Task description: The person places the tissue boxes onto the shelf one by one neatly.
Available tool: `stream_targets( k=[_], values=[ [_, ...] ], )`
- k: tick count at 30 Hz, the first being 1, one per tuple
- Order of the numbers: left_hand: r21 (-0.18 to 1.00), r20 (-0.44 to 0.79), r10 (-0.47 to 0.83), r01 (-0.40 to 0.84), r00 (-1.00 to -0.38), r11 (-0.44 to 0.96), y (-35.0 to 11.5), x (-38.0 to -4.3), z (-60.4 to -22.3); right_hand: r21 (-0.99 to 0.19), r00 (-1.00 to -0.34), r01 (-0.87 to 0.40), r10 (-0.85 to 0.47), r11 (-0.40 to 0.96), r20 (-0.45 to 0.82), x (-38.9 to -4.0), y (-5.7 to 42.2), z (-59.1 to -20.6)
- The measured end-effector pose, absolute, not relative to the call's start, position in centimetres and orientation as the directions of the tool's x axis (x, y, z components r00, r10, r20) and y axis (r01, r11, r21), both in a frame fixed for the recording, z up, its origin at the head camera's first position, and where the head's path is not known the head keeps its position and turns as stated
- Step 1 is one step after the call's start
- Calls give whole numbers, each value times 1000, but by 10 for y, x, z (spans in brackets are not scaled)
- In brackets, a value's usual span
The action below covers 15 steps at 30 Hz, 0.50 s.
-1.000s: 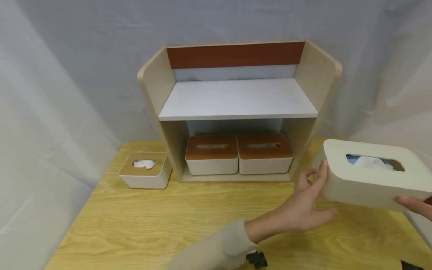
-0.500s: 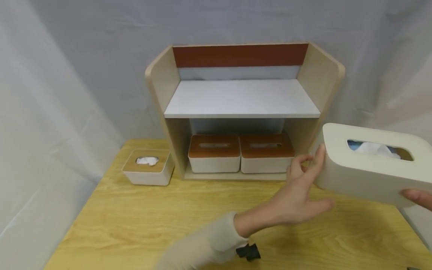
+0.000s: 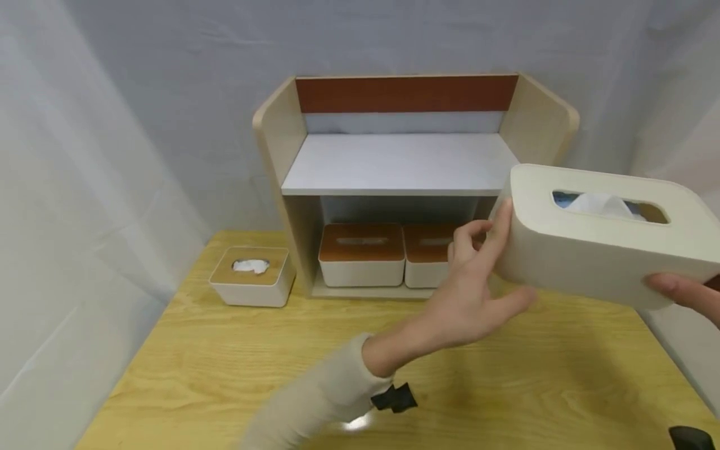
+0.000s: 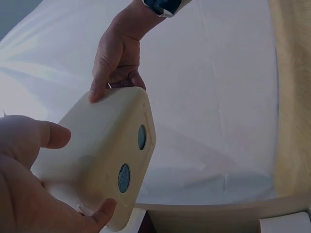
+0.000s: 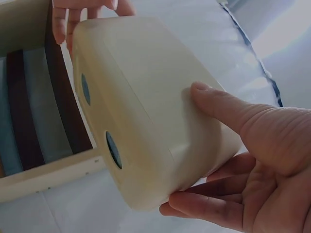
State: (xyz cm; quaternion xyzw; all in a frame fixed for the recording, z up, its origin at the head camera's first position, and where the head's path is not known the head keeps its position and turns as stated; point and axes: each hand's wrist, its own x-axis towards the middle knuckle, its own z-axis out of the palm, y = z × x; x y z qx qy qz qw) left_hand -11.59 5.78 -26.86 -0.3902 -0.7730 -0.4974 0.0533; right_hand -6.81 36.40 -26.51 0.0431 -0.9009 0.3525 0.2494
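Note:
A cream tissue box (image 3: 585, 256), with an oval slot on top and white tissue showing in it, hangs tilted above the table at the right. My right hand (image 3: 686, 297) holds its right end. In the right wrist view, the right thumb (image 5: 218, 102) lies on the side wall and the fingers wrap the box's end and lower edge. Fingertips of my left hand (image 3: 469, 297) touch the opposite end, while the left thumb (image 4: 56, 136) stands apart from the wall. Two round openings (image 4: 124, 178) show in the underside. Part of the right hand is outside the head view.
A two-level wooden shelf (image 3: 405, 162) stands at the back of the table (image 3: 253, 369). Its lower level holds two brown-lidded boxes (image 3: 362, 272) side by side. Left of the shelf sits a smaller tissue box (image 3: 253, 292) with a light wood lid. Pale curtains hang around.
Both hands and the cream tissue box have risen and shifted left, so the box now overlaps the shelf's right side in the head view. The head view has turned slightly.

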Motion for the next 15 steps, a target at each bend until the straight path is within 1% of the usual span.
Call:
stream_targets(
  k=[5,8,11,15],
  values=[
    [745,475,529,641,-704,184,48,-121,-256,-650,-885,-282,70,706,460,-78,355,-253],
    [752,459,518,626,-722,206,43,-124,-248,-677,-886,-290,76,677,457,-82,346,-244],
    [747,452,497,619,-741,243,39,-128,-241,-682,-877,-283,106,675,469,-85,336,-237],
    [726,479,477,638,-737,256,34,-134,-236,-673,-870,-288,108,682,482,-89,324,-228]
  ],
)
